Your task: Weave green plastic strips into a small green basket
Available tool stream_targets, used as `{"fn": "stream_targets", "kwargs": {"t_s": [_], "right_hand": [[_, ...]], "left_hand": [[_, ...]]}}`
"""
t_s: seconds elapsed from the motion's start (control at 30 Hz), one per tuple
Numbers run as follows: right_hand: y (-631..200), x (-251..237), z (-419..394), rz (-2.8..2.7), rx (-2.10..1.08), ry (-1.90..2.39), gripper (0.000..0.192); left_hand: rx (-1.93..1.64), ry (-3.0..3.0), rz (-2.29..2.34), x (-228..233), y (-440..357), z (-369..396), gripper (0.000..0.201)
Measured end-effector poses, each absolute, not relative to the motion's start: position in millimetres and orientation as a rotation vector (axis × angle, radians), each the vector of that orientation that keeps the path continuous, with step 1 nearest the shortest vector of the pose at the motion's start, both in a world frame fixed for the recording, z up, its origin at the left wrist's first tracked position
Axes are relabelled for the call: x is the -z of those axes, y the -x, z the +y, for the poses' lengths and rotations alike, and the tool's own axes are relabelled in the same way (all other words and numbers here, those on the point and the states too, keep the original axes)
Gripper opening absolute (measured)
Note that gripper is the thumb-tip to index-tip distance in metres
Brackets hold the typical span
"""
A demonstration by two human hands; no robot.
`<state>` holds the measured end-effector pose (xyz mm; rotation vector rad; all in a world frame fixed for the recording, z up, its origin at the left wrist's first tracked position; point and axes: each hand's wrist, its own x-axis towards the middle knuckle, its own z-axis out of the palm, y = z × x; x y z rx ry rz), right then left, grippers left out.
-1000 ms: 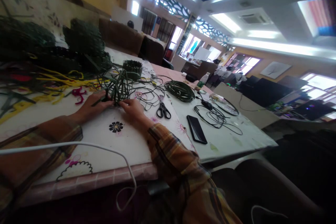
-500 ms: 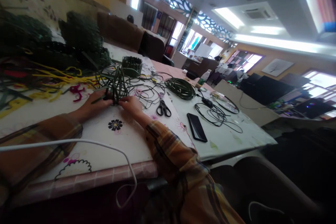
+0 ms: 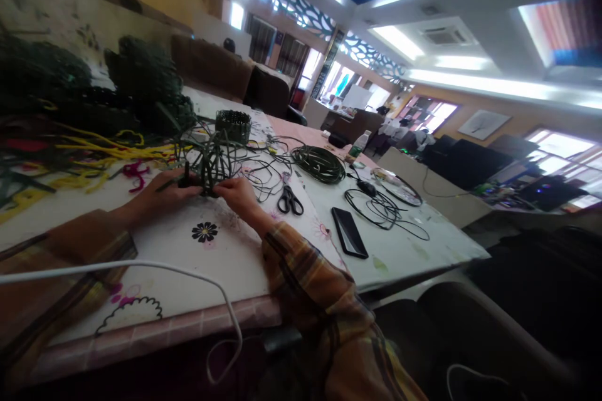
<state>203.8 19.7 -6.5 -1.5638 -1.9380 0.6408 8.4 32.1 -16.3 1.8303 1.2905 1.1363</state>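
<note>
while the left hand [image 3: 172, 193] rests against the left side of a splayed bundle of dark green strips [image 3: 210, 164], the right hand [image 3: 238, 195] pinches the bundle's base from the right, thumb and forefinger pressed together; how firmly the left fingers close cannot be told, as they are partly hidden. the bundle stands on the floral tablecloth [image 3: 235, 260], strips fanning upward between and above the hands. just behind it sits a round woven green basket [image 3: 233, 128]. to the left lie yellow strips [image 3: 110, 150] and a magenta scrap [image 3: 136, 177]. black-handled scissors [image 3: 290, 202] lie near the right hand, with a coil of green strip [image 3: 318, 165] beyond them and a black smartphone [image 3: 348, 233] farther right, beside a looped black cable [image 3: 383, 213].
</note>
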Motion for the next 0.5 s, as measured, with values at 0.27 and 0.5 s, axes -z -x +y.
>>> {"fn": "stream_targets", "kwargs": {"t_s": [0.27, 0.5], "right_hand": [[-213.3, -30.2, -19.2, -2.210, 0.098, 1.288, 0.038], [-209.3, -36.5, -37.8, -2.270, 0.487, 1.146, 0.058]], "left_hand": [[-1.177, -1.492, 1.194, -25.6, -2.8, 18.9, 0.035], [-1.124, -1.279, 1.179, -51.4, 4.8, 5.4, 0.044]]}}
